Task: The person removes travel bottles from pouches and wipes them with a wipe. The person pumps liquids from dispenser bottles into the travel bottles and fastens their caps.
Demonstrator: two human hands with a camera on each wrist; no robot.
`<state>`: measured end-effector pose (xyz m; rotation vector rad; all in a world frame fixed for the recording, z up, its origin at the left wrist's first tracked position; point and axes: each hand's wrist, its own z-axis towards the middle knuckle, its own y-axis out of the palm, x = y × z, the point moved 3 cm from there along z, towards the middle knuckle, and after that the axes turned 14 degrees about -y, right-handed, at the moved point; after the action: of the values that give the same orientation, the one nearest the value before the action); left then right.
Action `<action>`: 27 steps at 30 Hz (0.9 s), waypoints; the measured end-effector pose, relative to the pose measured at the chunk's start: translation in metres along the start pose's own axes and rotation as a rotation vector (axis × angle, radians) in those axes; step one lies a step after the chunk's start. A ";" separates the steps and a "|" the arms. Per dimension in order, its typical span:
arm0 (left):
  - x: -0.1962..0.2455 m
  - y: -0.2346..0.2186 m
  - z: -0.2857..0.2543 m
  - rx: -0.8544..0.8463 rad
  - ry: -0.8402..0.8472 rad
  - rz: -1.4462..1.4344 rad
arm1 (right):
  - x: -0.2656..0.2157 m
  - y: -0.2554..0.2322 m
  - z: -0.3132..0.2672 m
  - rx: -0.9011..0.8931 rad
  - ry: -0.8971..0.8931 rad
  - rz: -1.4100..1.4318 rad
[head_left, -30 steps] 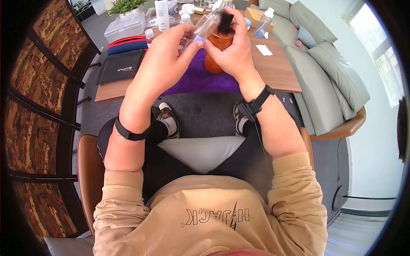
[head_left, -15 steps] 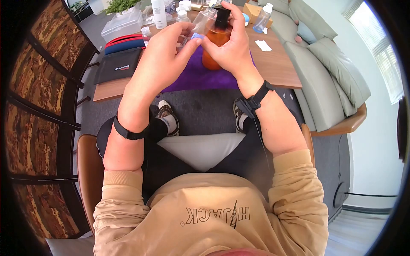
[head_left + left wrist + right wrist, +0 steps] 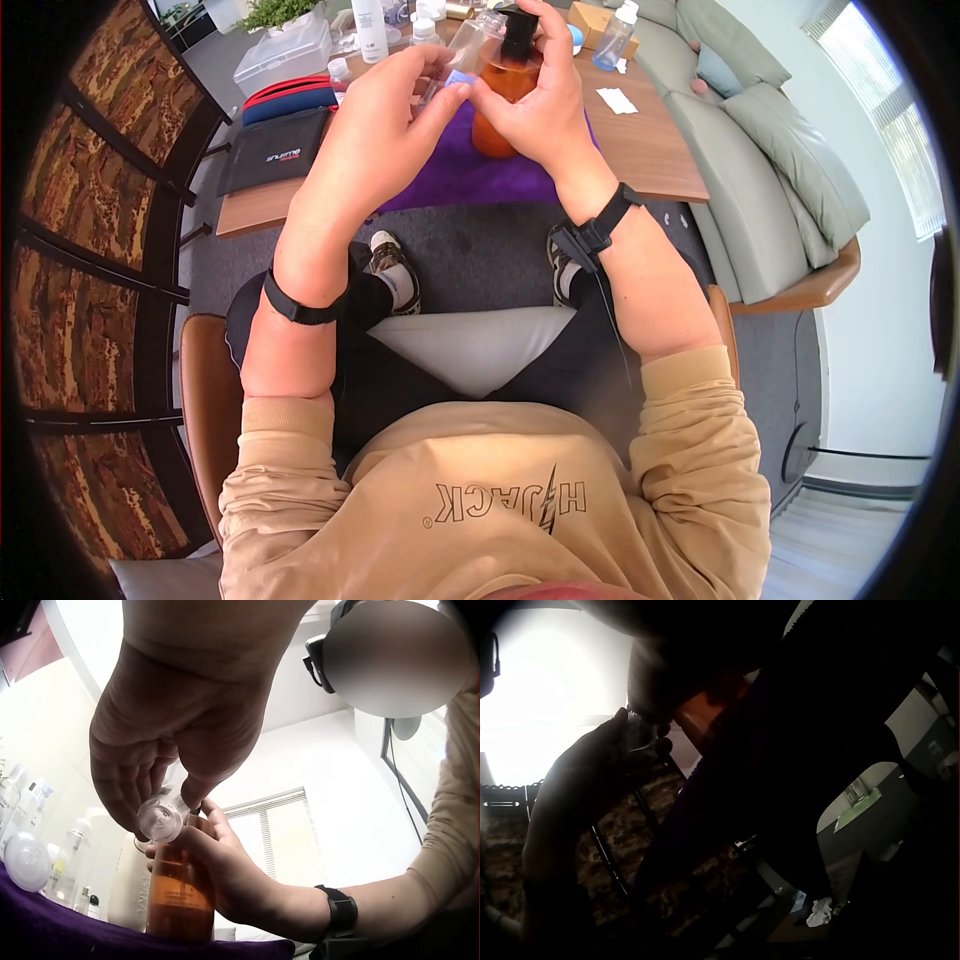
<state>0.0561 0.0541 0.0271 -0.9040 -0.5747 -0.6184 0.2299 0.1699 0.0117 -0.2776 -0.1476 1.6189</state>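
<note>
My left hand (image 3: 385,120) grips a small clear bottle (image 3: 470,45), held tilted with its mouth end towards a black pump head (image 3: 518,30). That pump tops an amber bottle (image 3: 497,120), which stands upright on a purple cloth (image 3: 440,175). My right hand (image 3: 550,110) curls around the amber bottle's upper part, with the fingers up at the pump. In the left wrist view, the round base of the clear bottle (image 3: 161,820) faces the camera, in front of the amber bottle (image 3: 180,900). A pale blue label (image 3: 458,78) shows near my left thumb.
Beyond my left hand stand a white bottle (image 3: 370,30), a clear plastic box (image 3: 285,55) and other small bottles. A dark pouch (image 3: 272,152) lies at the table's left. On the right are a clear pump bottle (image 3: 615,40), a cardboard box (image 3: 590,28) and a white tissue (image 3: 616,101).
The pump head and the fingertips at it, blurred a second ago, now look sharp, with the pump standing higher above the amber bottle. Both hands keep their holds. The head view has shifted slightly.
</note>
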 end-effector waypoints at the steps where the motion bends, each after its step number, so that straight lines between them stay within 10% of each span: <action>1: 0.000 0.000 0.000 0.000 -0.001 -0.003 | 0.002 0.001 -0.001 0.008 -0.023 0.007; 27: 0.000 0.001 -0.001 -0.027 -0.010 -0.024 | 0.005 0.000 -0.003 0.006 -0.030 -0.011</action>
<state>0.0577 0.0535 0.0259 -0.9269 -0.5880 -0.6448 0.2305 0.1750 0.0081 -0.2475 -0.1670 1.6127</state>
